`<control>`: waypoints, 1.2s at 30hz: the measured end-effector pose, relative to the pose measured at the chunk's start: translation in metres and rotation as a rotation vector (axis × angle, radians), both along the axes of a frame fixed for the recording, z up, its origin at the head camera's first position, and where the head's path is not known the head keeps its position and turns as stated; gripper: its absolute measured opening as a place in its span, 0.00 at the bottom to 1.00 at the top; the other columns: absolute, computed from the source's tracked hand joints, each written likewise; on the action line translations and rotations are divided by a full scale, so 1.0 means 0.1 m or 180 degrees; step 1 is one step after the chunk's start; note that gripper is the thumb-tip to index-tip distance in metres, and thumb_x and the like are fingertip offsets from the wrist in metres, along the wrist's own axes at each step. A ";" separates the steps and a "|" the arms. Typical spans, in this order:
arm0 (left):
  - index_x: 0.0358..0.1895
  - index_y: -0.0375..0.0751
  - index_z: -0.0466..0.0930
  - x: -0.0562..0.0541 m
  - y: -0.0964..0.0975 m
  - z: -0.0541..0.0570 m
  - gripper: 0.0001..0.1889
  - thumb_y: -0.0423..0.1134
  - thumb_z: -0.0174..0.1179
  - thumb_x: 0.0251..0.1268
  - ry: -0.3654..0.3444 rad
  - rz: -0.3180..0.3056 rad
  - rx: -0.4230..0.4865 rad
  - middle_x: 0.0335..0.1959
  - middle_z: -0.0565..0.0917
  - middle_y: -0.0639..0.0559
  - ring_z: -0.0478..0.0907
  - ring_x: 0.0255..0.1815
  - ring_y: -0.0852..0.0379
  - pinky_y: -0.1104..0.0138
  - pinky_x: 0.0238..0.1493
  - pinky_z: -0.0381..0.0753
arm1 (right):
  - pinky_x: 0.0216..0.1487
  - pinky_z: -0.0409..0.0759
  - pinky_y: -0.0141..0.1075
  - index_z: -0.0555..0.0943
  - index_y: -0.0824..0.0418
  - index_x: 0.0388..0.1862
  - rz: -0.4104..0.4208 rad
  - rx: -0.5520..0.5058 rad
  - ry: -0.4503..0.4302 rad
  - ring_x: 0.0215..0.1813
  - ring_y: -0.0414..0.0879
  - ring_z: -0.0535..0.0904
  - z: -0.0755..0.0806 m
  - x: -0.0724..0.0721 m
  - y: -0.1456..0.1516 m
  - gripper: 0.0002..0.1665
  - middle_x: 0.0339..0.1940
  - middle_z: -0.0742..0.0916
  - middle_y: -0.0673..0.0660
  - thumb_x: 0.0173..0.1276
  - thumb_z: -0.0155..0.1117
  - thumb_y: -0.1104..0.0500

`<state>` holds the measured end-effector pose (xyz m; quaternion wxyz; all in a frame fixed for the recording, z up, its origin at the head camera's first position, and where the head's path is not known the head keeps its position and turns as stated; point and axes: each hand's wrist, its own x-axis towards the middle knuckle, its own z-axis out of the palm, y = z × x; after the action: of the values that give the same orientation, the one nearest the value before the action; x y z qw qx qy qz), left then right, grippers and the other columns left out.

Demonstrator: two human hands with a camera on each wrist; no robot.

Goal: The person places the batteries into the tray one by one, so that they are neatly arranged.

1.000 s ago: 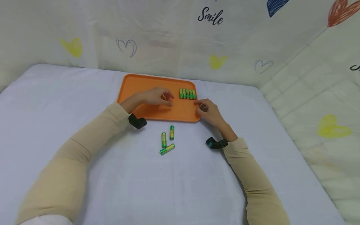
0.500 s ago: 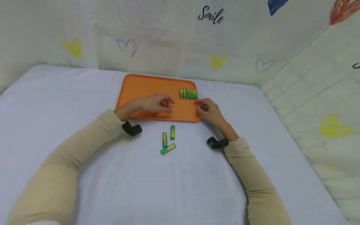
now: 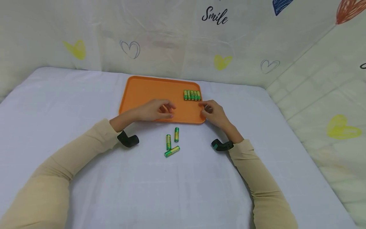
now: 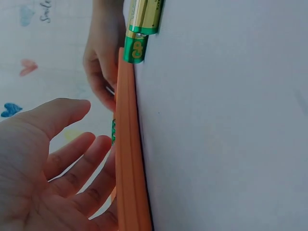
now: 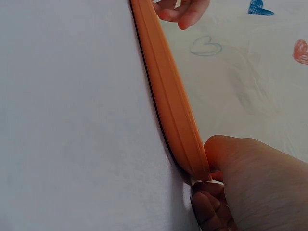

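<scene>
An orange tray (image 3: 154, 83) lies on the table's far part, with a row of several green-and-yellow batteries (image 3: 192, 95) side by side near its right end. In front of the tray, three more loose batteries (image 3: 172, 151) lie on the cloth, two pointing away and one slanted. My left hand (image 3: 156, 110) hovers over the tray's front part, fingers apart and loosely bent, holding nothing; the left wrist view shows its bare palm (image 4: 29, 178). My right hand (image 3: 215, 114) holds the tray's right edge by the front corner, thumb (image 5: 222, 151) at the rim and fingers curled beside it.
A white cloth (image 3: 137, 190) covers the table. Behind the table and along its right side hang pale sheets printed with hearts and the word Smile. Each wrist wears a black camera mount (image 3: 128, 140).
My left hand has drawn back toward the front edge of the tray and a little left, with nothing in it. My right hand, the tray and the batteries stay in place.
</scene>
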<state>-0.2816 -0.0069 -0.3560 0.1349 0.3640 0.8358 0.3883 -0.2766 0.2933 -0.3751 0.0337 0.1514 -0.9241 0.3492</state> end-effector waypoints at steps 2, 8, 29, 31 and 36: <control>0.62 0.36 0.72 0.03 -0.01 -0.02 0.22 0.42 0.62 0.68 0.0018 0.0040 0.0064 0.50 0.80 0.47 0.77 0.52 0.50 0.59 0.59 0.76 | 0.55 0.75 0.46 0.77 0.67 0.61 -0.0018 0.0000 -0.0019 0.52 0.56 0.74 0.00 0.00 0.00 0.21 0.56 0.77 0.65 0.69 0.58 0.66; 0.60 0.34 0.74 0.13 -0.06 -0.05 0.21 0.38 0.63 0.67 0.0093 0.0148 0.0283 0.46 0.80 0.46 0.78 0.46 0.51 0.60 0.55 0.78 | 0.55 0.75 0.47 0.76 0.68 0.61 -0.0005 0.0000 -0.0014 0.52 0.57 0.74 0.00 0.01 0.00 0.22 0.56 0.77 0.65 0.69 0.57 0.66; 0.55 0.36 0.76 0.58 -0.22 -0.09 0.20 0.40 0.67 0.63 -0.0028 -0.0281 0.0190 0.48 0.82 0.47 0.80 0.46 0.55 0.62 0.46 0.80 | 0.55 0.75 0.47 0.76 0.67 0.61 0.0009 0.0020 0.0004 0.52 0.57 0.74 -0.03 -0.01 0.02 0.22 0.56 0.77 0.65 0.69 0.58 0.66; 0.56 0.36 0.76 0.60 -0.21 -0.10 0.21 0.40 0.67 0.63 -0.0020 -0.0338 0.0180 0.48 0.82 0.48 0.79 0.47 0.54 0.61 0.46 0.79 | 0.55 0.75 0.47 0.76 0.67 0.61 -0.0002 0.0014 0.0010 0.52 0.57 0.74 -0.02 -0.01 0.02 0.22 0.56 0.77 0.65 0.69 0.58 0.66; 0.56 0.38 0.76 0.65 -0.19 -0.14 0.22 0.42 0.67 0.62 -0.0043 -0.0380 0.0079 0.49 0.81 0.51 0.75 0.51 0.55 0.61 0.50 0.76 | 0.55 0.75 0.47 0.76 0.68 0.61 0.0010 0.0020 0.0055 0.52 0.58 0.75 -0.02 -0.01 0.02 0.21 0.55 0.77 0.66 0.69 0.57 0.66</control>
<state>-0.2171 -0.0263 -0.3696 0.1589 0.4122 0.8068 0.3924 -0.2773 0.2952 -0.3773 0.0407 0.1560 -0.9246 0.3450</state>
